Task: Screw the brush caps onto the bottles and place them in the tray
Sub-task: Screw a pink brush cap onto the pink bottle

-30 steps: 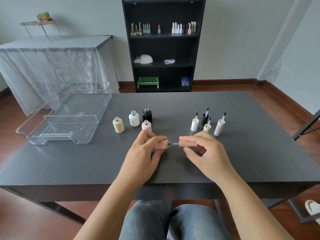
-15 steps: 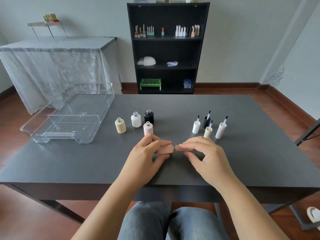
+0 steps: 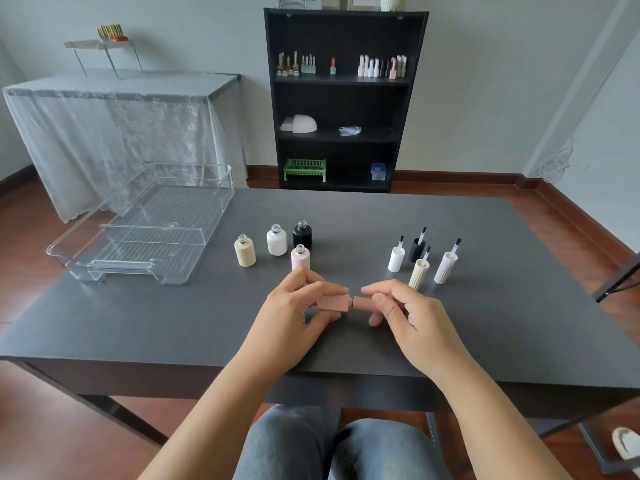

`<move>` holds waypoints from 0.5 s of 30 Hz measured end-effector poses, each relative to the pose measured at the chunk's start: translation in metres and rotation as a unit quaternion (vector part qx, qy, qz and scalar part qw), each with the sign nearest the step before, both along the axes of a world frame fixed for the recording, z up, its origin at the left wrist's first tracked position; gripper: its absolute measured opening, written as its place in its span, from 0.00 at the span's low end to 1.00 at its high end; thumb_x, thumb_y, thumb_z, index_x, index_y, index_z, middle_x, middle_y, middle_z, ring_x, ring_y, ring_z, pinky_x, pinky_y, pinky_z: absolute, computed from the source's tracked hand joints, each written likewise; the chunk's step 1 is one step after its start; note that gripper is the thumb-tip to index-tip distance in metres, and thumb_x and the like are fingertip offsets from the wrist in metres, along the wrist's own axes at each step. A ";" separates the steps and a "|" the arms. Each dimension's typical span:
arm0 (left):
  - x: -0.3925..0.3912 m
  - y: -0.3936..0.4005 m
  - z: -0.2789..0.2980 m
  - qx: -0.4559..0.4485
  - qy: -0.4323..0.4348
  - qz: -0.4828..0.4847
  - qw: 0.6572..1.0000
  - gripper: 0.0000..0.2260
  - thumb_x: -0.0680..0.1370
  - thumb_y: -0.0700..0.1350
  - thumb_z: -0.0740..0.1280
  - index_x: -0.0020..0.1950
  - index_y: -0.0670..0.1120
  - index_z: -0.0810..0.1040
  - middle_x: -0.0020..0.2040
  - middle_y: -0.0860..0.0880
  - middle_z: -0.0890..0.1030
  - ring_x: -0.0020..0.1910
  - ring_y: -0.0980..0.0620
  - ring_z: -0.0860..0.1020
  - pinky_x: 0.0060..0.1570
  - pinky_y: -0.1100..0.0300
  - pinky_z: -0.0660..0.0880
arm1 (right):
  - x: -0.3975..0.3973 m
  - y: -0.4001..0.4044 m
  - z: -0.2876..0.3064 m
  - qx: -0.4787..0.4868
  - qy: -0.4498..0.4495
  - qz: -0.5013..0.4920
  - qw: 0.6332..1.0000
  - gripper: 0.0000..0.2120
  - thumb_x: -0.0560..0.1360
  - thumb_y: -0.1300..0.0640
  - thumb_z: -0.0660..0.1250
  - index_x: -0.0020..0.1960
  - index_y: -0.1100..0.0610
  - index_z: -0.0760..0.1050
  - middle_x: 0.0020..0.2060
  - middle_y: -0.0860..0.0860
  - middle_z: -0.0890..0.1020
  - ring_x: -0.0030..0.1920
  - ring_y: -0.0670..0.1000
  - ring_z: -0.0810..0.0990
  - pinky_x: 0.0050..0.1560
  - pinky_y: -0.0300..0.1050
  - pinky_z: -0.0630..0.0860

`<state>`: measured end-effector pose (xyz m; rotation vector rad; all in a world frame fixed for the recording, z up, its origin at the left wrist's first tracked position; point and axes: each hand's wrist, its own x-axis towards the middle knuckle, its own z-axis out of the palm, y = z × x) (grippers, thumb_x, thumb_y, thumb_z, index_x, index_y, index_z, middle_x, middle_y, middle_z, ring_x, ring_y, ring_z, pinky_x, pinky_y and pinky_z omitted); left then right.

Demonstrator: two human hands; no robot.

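Note:
My left hand [image 3: 294, 313] grips a dusty-pink bottle [image 3: 333, 302] lying sideways above the dark table [image 3: 173, 323]. My right hand [image 3: 403, 311] pinches the matching pink brush cap [image 3: 362, 301], pushed onto the bottle's neck with a narrow dark gap left between them. Behind my hands stand open bottles: cream [image 3: 245, 251], white [image 3: 277, 240], black [image 3: 302, 233] and pale pink [image 3: 300, 258]. To the right stand upturned brush caps, brushes pointing up: white [image 3: 396, 258], black [image 3: 416, 248], cream [image 3: 419, 273] and pale pink [image 3: 446, 266]. The clear plastic tray [image 3: 145, 268] sits at the table's left.
A black bookshelf [image 3: 341, 98] with small bottles and a green rack stands behind the table. A lace-covered side table [image 3: 114, 133] is at the back left. My knees in jeans show under the table's front edge.
The brush has gone fully into the bottle and the cap has closed up to the neck. My right fingers have shifted on the cap. The view has tilted slightly.

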<state>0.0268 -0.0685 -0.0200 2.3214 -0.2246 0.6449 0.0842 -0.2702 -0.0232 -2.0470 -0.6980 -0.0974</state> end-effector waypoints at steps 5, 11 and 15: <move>-0.002 0.000 0.002 -0.016 0.001 -0.003 1.000 0.14 0.71 0.41 0.76 0.53 0.54 0.83 0.47 0.56 0.75 0.43 0.57 0.74 0.44 0.74 0.67 | 0.000 0.001 0.002 0.030 0.028 0.003 0.999 0.13 0.79 0.42 0.55 0.54 0.42 0.77 0.33 0.44 0.83 0.32 0.47 0.76 0.37 0.41 0.74; -0.002 0.000 0.003 -0.014 0.002 0.010 1.000 0.13 0.71 0.41 0.76 0.53 0.53 0.83 0.46 0.56 0.75 0.42 0.59 0.74 0.44 0.74 0.67 | -0.003 0.003 0.004 -0.005 -0.038 0.009 0.999 0.15 0.72 0.60 0.73 0.55 0.48 0.77 0.44 0.43 0.80 0.44 0.45 0.78 0.42 0.33 0.73; -0.002 -0.001 0.004 -0.005 0.013 0.011 1.000 0.13 0.71 0.41 0.76 0.53 0.53 0.83 0.47 0.54 0.76 0.42 0.56 0.75 0.44 0.73 0.67 | -0.004 0.003 0.004 -0.007 -0.059 0.013 0.998 0.11 0.72 0.65 0.72 0.52 0.52 0.79 0.44 0.45 0.81 0.45 0.41 0.80 0.43 0.32 0.74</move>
